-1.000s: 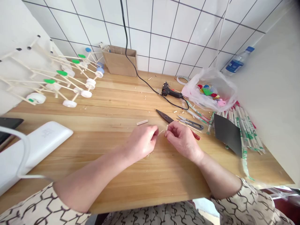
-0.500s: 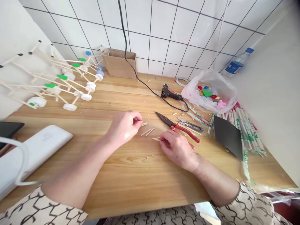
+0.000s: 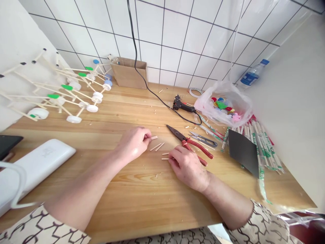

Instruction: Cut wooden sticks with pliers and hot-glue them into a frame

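Left hand (image 3: 134,144) now farther from right hand (image 3: 189,166), grip pinched on sticks (image 3: 154,137), right's unclear, coloured pieces (image 3: 222,105) in bag (image 3: 203,103).

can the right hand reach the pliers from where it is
Probably yes: the right hand is right beside the pliers, with nothing visible between, though it seems busy with two short sticks.

Over against the tiled wall (image 3: 175,34) I can see a cardboard box (image 3: 130,75), a roll of tape (image 3: 195,96) just beside a clear plastic bag (image 3: 208,98) and a blue-capped bottle (image 3: 254,75) behind it, while a white power bank (image 3: 43,166) lies at the near left, close to a dark flat device (image 3: 10,144).
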`<state>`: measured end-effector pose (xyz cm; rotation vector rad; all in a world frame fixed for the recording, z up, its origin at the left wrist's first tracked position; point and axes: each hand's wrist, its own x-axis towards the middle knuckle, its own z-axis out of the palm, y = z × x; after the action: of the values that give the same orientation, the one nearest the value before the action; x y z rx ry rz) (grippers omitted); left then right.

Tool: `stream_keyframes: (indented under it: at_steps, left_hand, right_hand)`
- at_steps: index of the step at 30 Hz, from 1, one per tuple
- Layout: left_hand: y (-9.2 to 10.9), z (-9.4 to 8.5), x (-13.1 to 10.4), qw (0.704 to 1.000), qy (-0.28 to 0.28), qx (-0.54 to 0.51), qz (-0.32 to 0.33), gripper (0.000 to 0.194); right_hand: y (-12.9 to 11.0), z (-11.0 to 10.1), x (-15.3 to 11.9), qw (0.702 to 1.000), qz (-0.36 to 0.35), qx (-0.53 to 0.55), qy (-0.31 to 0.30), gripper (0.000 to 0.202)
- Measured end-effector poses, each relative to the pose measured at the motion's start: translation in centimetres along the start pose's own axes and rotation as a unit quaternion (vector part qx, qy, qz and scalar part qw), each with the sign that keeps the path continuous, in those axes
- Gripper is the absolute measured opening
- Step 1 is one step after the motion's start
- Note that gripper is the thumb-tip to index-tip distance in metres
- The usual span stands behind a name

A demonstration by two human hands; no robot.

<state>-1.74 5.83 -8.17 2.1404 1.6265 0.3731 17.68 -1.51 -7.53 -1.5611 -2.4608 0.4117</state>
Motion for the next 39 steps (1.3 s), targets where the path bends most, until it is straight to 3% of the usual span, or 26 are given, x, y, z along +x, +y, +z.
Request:
stream_keyframes:
  at_steps: [16, 22, 27, 31, 34, 39]
  left_hand:
    - [0.5, 0.3, -0.3, 0.997, 0.027, 0.073, 0.016, 0.017]
    - [0.4, 0.3, -0.2, 0.995, 0.029, 0.087, 0.042, 0.019]
    - [0.2, 0.3, -0.1, 0.995, 0.021, 0.092, 0.041, 0.02]
    - [0.4, 0.2, -0.2, 0.995, 0.013, 0.089, 0.045, 0.02]
    - [0.5, 0.1, -0.3, 0.994, 0.01, 0.093, 0.048, 0.02]
    - [0.7, -0.1, -0.5, 0.993, 0.013, 0.102, 0.053, 0.021]
  right_hand:
    - [-0.1, -0.2, 0.1, 1.0, 0.01, 0.001, 0.001, 0.01]
    - [0.3, -0.2, -0.2, 0.997, -0.017, 0.023, 0.067, 0.004]
    - [0.9, -2.6, 0.1, 0.987, 0.006, 0.033, 0.159, 0.015]
    - [3.2, -5.9, -0.1, 0.966, 0.138, -0.002, 0.22, 0.016]
    - [6.0, -7.5, -0.7, 0.96, 0.243, -0.051, 0.132, 0.011]
    - [8.7, -7.3, -1.0, 0.949, 0.281, -0.136, -0.045, 0.014]
